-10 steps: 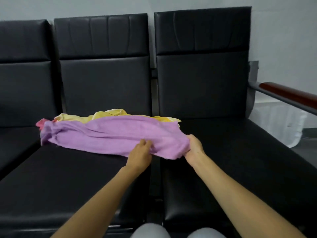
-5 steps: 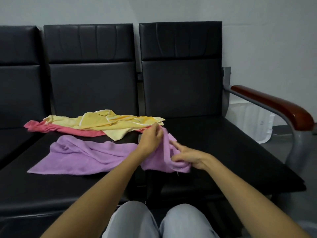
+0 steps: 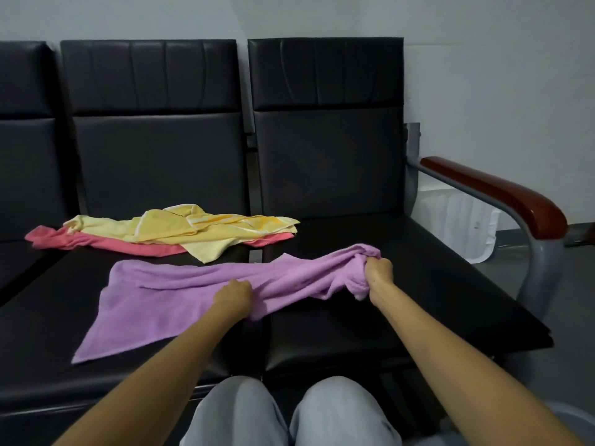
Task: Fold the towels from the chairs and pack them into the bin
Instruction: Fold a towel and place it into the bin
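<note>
Purple towel (image 3: pixel 180 300) sprawls across the two chair seats (image 3: pixel 402 317), left hand (image 3: pixel 233 296) pinching its near edge, right hand (image 3: pixel 380 273) with fingers (image 3: pixel 373 263) clenched round the bunched end. Looks like the straightening-out step to me; next it wants pulling flat and square before any fold.

Both hands grip the purple towel (image 3: pixel 180 294) — left hand (image 3: pixel 233 296), right hand (image 3: pixel 380 273) — across two chairs (image 3: pixel 322 149)

A row of black padded chairs (image 3: pixel 325 162) lines a plain grey wall (image 3: pixel 489 75) — wooden armrest (image 3: pixel 502 196) at the right end.
</note>
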